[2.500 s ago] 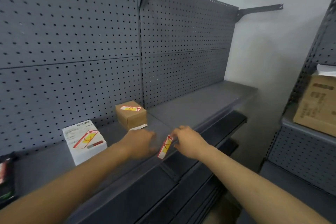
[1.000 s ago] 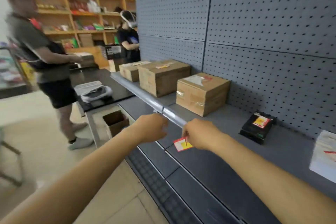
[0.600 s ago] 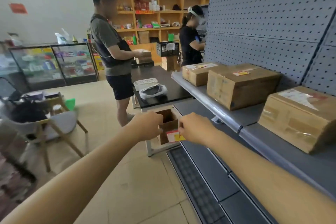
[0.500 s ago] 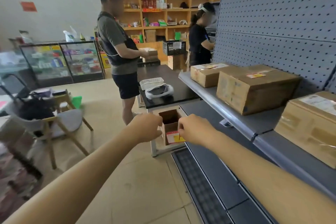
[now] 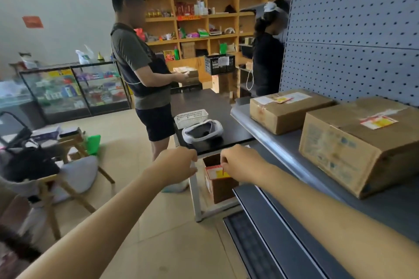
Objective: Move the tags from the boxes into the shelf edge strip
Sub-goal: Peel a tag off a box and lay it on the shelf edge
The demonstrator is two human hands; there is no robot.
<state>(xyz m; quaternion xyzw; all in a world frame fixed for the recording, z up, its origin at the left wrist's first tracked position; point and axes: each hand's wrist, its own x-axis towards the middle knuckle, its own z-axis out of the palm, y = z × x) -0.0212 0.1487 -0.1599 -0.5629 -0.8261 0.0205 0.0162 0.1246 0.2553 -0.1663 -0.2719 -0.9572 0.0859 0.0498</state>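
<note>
The right hand (image 5: 240,165) pinches a red and yellow tag (image 5: 216,171) between thumb and fingers, held out in the air left of the shelf edge strip (image 5: 269,140). The left hand (image 5: 179,163) hangs just left of the tag with its fingers curled in; nothing shows in it. I judge this the carrying step: a tag is already off a box and on its way to the strip. The next move calls for swinging the tag right to the strip's face, squaring it level and sliding its edge into the channel, likely with the left hand steadying.

Behind the tag, an open brown carton (image 5: 217,179) stands on the floor left of the strip; its inside is too dark to tell what it holds. On the shelf right of the strip sit two taped cardboard boxes: the nearer box (image 5: 353,147) carries a red and yellow tag on its lid, and the farther box (image 5: 285,111) carries another. Left of the strip, a dark tabletop (image 5: 210,102) bears a white basket (image 5: 191,118), seemingly empty, beside a white headset (image 5: 202,131).
</note>
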